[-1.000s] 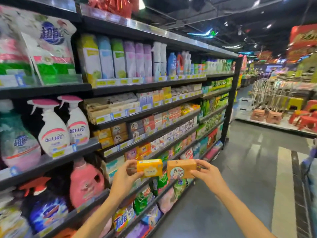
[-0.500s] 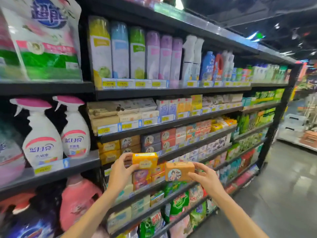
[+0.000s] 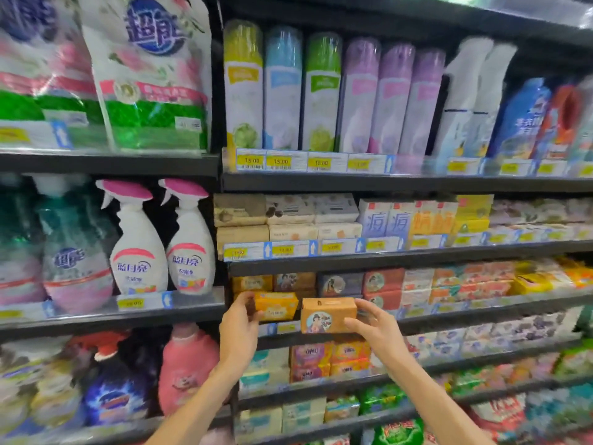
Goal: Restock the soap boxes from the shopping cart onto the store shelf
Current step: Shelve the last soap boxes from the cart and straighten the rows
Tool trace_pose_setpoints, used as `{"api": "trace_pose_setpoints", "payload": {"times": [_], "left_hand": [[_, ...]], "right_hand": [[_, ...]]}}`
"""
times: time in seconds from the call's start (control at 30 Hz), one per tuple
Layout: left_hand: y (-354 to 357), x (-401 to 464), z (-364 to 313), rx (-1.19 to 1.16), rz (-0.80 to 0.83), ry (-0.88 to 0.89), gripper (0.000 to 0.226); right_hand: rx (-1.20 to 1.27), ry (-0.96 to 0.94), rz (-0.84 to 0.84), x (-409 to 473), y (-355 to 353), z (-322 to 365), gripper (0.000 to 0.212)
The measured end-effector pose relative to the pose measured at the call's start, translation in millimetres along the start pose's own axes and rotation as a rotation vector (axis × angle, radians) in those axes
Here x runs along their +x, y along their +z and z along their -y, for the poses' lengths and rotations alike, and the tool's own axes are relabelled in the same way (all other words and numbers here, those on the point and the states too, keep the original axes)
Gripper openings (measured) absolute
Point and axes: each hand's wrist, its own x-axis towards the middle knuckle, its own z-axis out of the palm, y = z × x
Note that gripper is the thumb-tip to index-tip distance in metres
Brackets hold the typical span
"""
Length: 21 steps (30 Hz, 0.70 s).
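Note:
My left hand (image 3: 239, 329) grips a yellow soap box (image 3: 277, 306) by its left end, right at the front of the soap shelf (image 3: 449, 311). Just to its right, my right hand (image 3: 373, 327) holds an orange-brown soap box (image 3: 327, 315) with a round picture on its face. Both boxes hover level in front of the shelf's left end, beneath stacked yellow and brown soap boxes (image 3: 272, 282). The shopping cart is out of view.
More soap boxes fill the shelf above (image 3: 353, 220) and the shelf below (image 3: 330, 358). White spray bottles (image 3: 163, 248) stand in the left bay, a pink bottle (image 3: 184, 370) beneath them. Tall spray cans (image 3: 321, 91) line the upper shelf.
The view has drawn closer to the shelving and turned to face it. Both hands have carried their boxes up and forward to the left end of the soap shelf.

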Motion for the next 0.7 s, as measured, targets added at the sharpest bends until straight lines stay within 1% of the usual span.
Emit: {"api": "trace_pose_setpoints", "payload": {"times": [0.07, 0.17, 0.27, 0.43, 0.6, 0.7], "left_hand": [[7, -4, -3, 0.043, -0.030, -0.004, 0.037], [14, -8, -3, 0.098, -0.087, -0.035, 0.034], [19, -7, -4, 0.162, -0.159, -0.089, 0.031], [23, -5, -4, 0.328, -0.222, -0.210, 0.037], [28, -6, 4, 0.324, -0.248, -0.264, 0.026], [28, -6, 9, 0.304, -0.268, -0.267, 0.028]], "right_hand": [[0.001, -0.010, 0.042, 13, 1, -6, 0.039], [-0.005, -0.019, 0.045, 26, 6, -12, 0.050], [-0.001, -0.036, 0.023, 33, 12, -12, 0.048], [-0.034, -0.056, -0.011, 43, 24, -18, 0.046], [-0.060, -0.059, -0.034, 46, 41, -20, 0.051], [-0.092, -0.067, -0.054, 48, 49, -18, 0.047]]}}
